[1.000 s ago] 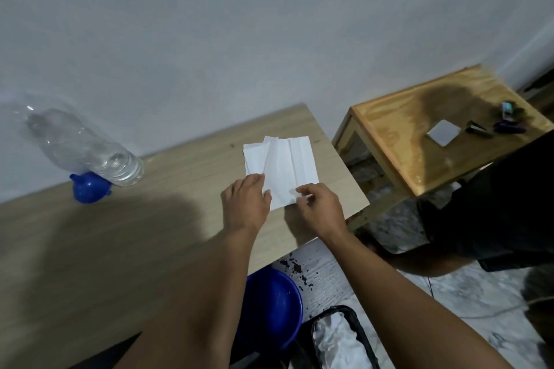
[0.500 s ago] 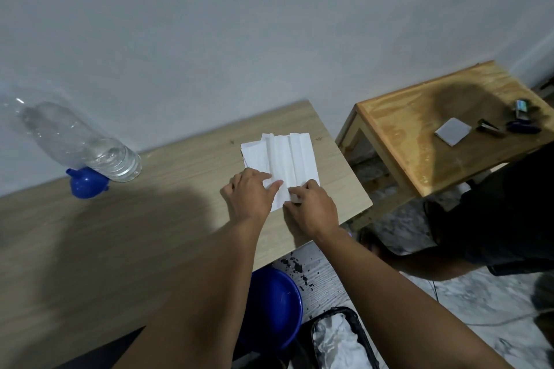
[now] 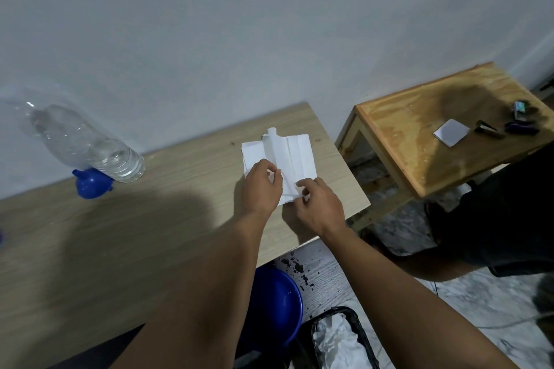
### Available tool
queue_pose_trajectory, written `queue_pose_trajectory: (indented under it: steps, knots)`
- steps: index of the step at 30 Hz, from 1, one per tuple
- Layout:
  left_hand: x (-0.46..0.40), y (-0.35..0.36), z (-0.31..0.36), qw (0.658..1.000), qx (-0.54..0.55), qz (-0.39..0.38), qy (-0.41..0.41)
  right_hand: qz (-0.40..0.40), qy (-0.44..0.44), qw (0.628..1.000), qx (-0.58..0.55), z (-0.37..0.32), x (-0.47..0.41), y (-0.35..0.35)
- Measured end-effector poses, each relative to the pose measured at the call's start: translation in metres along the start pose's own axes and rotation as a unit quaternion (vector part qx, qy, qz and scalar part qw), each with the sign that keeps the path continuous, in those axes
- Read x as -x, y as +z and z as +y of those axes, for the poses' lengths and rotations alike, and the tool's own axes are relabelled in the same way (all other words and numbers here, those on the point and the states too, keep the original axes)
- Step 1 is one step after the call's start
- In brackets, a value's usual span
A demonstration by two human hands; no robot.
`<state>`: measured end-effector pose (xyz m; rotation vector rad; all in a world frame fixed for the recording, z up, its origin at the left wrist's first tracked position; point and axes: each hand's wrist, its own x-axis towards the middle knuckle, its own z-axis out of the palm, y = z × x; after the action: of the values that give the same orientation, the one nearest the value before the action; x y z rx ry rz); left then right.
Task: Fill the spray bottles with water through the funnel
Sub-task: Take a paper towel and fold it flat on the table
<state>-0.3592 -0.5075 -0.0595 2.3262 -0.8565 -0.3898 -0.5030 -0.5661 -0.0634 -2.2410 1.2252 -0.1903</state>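
Both hands work at a white tissue (image 3: pixel 280 156) lying on the worktop (image 3: pixel 150 234), close to its right end. The left hand (image 3: pixel 261 186) rests on the sheet's near left part with its fingers curled, thumb and forefinger pinching a fold of the paper. Just beside it, the right hand (image 3: pixel 319 204) pinches the near right corner between thumb and fingertips, the other fingers loosely bent. The far part of the tissue, beyond both hands, lies in flat lengthwise folds, with one small flap curled up at the far edge. Well to the left of the left hand, a clear bottle (image 3: pixel 87 144) leans tilted near the wall with a little water in it, and a blue funnel (image 3: pixel 91 186) sits touching it at its base (whether the bottle rests on the funnel or only beside it cannot be told). Below the hands, past the worktop's near edge, a blue basin (image 3: pixel 278 305) stands on the floor next to a black bin (image 3: pixel 341 338) lined with crumpled white. To the right of the right hand stands a wooden stool (image 3: pixel 419 141) bearing a grey card (image 3: pixel 451 132) and some small dark items.
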Motion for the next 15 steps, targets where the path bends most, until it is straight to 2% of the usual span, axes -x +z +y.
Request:
queue_pose_trajectory:
  steps: [3, 6, 12, 15]
  knots:
    - [0.004, -0.014, 0.014, 0.994, 0.094, -0.004, -0.061, 0.028, 0.021, 0.999, -0.030, 0.000, 0.003, -0.007]
    - [0.001, -0.023, 0.020, 0.970, 0.191, -0.017, -0.150, 0.037, 0.034, 0.997, -0.053, 0.001, 0.006, -0.013]
    - [-0.004, -0.030, 0.016, 0.876, 0.385, -0.089, -0.277, 0.040, 0.057, 0.993, -0.092, -0.003, 0.010, -0.018]
    - [-0.004, -0.032, 0.016, 0.859, 0.410, -0.108, -0.287, 0.040, 0.062, 0.991, -0.108, -0.004, 0.012, -0.019]
